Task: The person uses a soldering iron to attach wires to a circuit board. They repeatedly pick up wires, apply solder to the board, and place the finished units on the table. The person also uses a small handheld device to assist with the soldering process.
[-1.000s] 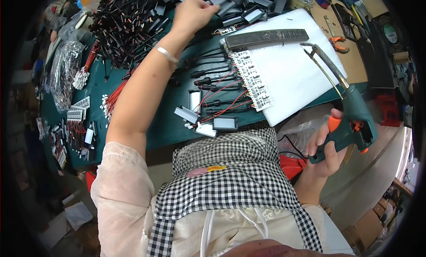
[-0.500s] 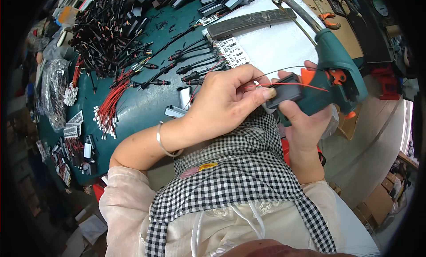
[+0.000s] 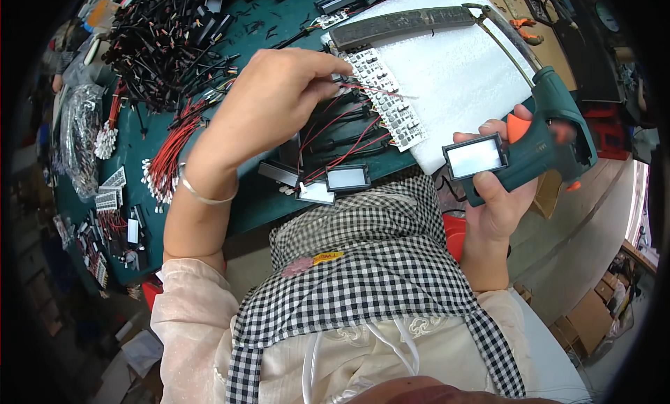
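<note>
The right hand (image 3: 505,207) is holding a green gun (image 3: 536,164) and a case (image 3: 477,158); the left hand (image 3: 273,97) is hovering by the boards (image 3: 392,109), whether pinching a wire (image 3: 380,92) I cannot tell.

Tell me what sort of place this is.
Probably an electronics assembly workshop: there are white circuit boards, a big heap of black cables, and a green pistol-grip tool in the right hand.

circuit boards (image 3: 401,118) on slab (image 3: 460,69) | cable heap (image 3: 157,51) left of both | pliers (image 3: 522,23) right (rearward)
</note>
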`<state>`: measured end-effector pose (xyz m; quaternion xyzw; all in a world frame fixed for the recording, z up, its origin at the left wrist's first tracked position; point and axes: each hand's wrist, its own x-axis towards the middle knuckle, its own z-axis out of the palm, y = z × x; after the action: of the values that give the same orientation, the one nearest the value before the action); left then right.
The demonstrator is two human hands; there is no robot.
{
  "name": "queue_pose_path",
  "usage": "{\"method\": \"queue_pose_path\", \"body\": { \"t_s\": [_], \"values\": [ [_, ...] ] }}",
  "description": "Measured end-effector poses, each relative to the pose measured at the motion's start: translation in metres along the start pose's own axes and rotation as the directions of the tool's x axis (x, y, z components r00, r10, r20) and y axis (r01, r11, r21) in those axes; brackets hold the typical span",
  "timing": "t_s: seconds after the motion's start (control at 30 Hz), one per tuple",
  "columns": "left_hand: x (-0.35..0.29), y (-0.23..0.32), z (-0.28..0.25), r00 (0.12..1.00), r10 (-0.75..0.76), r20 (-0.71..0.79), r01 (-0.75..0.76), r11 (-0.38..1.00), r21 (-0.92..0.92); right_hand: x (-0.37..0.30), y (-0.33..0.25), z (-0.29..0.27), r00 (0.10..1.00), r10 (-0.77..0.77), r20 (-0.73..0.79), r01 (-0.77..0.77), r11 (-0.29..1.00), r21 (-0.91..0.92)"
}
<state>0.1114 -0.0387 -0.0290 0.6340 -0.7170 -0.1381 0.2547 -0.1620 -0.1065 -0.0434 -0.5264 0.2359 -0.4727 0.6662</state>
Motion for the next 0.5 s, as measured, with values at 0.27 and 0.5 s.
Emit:
{"method": "queue_pose_path", "body": {
  "t_s": [0.27,0.5],
  "values": [
    [0.009,0.014,0.027,0.996,0.024,-0.088,-0.011,0.991,0.136,-0.003,-0.003,-0.013,0.998,0.004,-0.059,-0.009,0.997,-0.08],
    [0.025,0.008,0.039,0.997,0.073,-0.031,-0.066,0.982,0.176,-0.006,0.0,-0.019,0.999,0.0,-0.049,-0.003,0.998,-0.067]
  ]
}}
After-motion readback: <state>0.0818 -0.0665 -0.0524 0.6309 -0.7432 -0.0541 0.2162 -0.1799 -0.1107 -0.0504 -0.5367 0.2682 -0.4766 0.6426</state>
